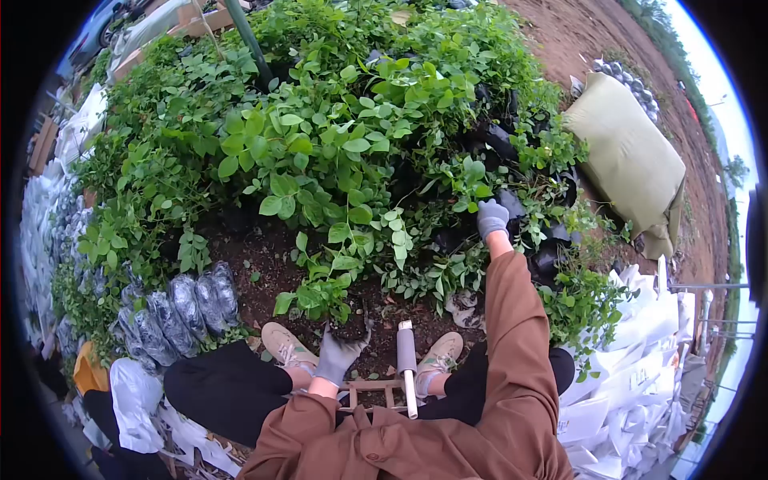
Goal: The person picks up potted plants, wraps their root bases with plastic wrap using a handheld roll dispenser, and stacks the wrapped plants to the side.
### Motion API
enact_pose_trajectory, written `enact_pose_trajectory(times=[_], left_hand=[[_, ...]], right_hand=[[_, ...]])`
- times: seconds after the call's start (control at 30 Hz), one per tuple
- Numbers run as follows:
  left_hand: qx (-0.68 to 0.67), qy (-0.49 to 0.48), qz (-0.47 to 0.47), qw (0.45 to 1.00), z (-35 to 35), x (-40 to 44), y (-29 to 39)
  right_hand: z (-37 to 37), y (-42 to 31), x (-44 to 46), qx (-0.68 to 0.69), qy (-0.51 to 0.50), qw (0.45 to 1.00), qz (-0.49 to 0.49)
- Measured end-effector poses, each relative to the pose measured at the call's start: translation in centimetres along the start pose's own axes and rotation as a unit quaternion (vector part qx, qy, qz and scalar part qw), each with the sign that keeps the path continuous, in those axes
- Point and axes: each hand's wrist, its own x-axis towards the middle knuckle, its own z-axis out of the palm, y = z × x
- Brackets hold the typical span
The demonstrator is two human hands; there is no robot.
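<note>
My left hand point(340, 356), in a grey glove, is low between my shoes, with its fingers curved round the dark soil base of a leafy seedling point(324, 296). The seedling's leaves lean up and away from me. Farther out to the right, my right hand point(492, 218), also gloved, is closed among the leaves of the plant mass point(344, 136). What its fingers grip is hidden. Black plastic plant pots or bags point(510, 203) lie just beside that hand. A white and grey roll point(406, 356) stands near my right shoe.
Bundles of clear plastic-wrapped dark material point(172, 320) lie at left. White paper or plastic sheets point(632, 376) are heaped at right. A large beige sack point(628, 148) sits on the bare soil behind. A green post point(250, 44) rises from the plants; a small wooden frame point(372, 386) is below me.
</note>
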Motion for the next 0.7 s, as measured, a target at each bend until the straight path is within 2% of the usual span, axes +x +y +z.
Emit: enact_pose_trajectory(times=[0.13, 0.23, 0.3, 0.37, 0.4, 0.43, 0.5, 0.57, 0.6, 0.63, 0.67, 0.7], left_hand=[[-0.052, -0.026, -0.001, 0.998, 1.1, 0.6, 0.2], [-0.035, -0.031, 0.012, 0.999, 0.1, 0.5, 0.2], [-0.030, -0.055, 0.010, 0.998, -0.2, 0.4, 0.0], [-0.036, -0.069, 0.006, 0.997, -0.5, 0.3, 0.0], [-0.029, -0.084, 0.003, 0.996, -0.6, 0.3, 0.0], [-0.022, -0.094, 0.000, 0.995, -0.8, 0.3, 0.1], [-0.004, -0.107, -0.001, 0.994, -1.1, -0.1, 0.1], [-0.003, -0.110, 0.008, 0.994, -0.6, -0.8, -0.1], [0.011, -0.103, 0.013, 0.995, -0.3, -1.3, -0.2], [0.025, -0.113, 0.017, 0.993, -0.2, -1.6, -0.2], [0.026, -0.121, 0.019, 0.992, -0.5, -1.6, -0.1], [0.030, -0.132, 0.020, 0.991, -0.5, -1.7, 0.0]], right_hand=[[-5.1, 0.4, -4.6, 0.048, 0.002, 0.999, 0.018], [-8.2, 1.7, -8.4, 0.223, -0.023, 0.973, 0.047], [-6.9, 2.6, -9.2, 0.403, -0.091, 0.907, 0.081], [-8.9, 1.7, -12.5, 0.437, -0.091, 0.893, 0.061], [-8.2, 0.8, -13.4, 0.531, -0.163, 0.823, 0.122], [-7.2, 0.1, -15.0, 0.618, -0.167, 0.760, 0.112], [-6.4, -2.0, -18.0, 0.627, -0.152, 0.763, 0.043], [-7.0, -4.6, -22.0, 0.801, -0.211, 0.551, 0.104], [-10.2, -5.2, -24.3, 0.643, -0.162, 0.748, -0.042], [-11.7, -6.2, -25.4, 0.430, -0.097, 0.877, -0.192], [-11.4, -7.0, -25.9, 0.275, -0.098, 0.931, -0.219], [-11.4, -7.7, -27.3, 0.393, -0.027, 0.891, -0.226]])
